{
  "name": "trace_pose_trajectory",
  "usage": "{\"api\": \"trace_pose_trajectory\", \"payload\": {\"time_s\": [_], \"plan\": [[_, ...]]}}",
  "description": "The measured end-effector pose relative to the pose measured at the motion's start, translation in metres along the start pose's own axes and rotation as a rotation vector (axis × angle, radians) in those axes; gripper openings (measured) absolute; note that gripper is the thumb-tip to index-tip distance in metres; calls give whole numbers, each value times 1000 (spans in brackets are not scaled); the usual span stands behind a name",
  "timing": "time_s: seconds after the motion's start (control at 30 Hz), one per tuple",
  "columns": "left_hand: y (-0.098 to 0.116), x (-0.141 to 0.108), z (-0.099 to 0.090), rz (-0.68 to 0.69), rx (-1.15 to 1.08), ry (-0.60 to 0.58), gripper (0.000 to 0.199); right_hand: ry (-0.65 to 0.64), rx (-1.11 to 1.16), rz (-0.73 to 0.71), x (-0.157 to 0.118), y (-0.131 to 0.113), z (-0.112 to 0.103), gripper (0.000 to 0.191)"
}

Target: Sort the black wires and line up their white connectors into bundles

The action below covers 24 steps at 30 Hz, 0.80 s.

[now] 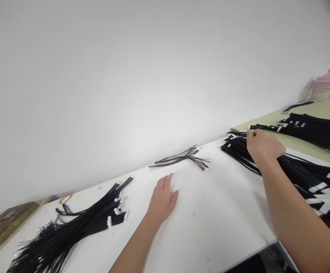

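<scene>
My left hand (162,199) rests flat on the white table (193,227), fingers stretched out and nothing in them. At the right, my right hand (263,144) is closed at the upper end of a pile of black cable strips (298,170) with white end pieces; what its fingers pinch is too small to tell. Two thin black strips with frayed wires (182,157) lie near the wall, beyond my left hand. To the left spreads another heap of black strips (82,223), its white ends toward my left hand.
A white wall (153,76) rises behind the table. More black strips (318,131) lie on a pale green surface at the right, with a pink striped container (326,85) behind. An orange ring (65,199) and a brown box (8,223) are at the left.
</scene>
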<state>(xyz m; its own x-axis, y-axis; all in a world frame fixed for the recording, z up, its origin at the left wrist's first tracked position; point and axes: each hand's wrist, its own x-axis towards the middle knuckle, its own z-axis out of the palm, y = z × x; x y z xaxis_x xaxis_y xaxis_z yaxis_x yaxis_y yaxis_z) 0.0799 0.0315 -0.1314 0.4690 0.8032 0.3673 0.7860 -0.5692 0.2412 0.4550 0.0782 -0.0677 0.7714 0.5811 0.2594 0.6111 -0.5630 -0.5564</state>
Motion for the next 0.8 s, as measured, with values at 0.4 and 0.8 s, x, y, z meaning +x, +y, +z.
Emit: {"api": "trace_pose_trajectory", "payload": {"time_s": [0.4, 0.8], "plan": [[-2, 1, 2, 6, -18, -20, 54, -35, -173, 16, 18, 32, 52, 50], [0, 1, 1, -5, -23, -31, 52, -395, -281, -25, 25, 43, 67, 128]]}}
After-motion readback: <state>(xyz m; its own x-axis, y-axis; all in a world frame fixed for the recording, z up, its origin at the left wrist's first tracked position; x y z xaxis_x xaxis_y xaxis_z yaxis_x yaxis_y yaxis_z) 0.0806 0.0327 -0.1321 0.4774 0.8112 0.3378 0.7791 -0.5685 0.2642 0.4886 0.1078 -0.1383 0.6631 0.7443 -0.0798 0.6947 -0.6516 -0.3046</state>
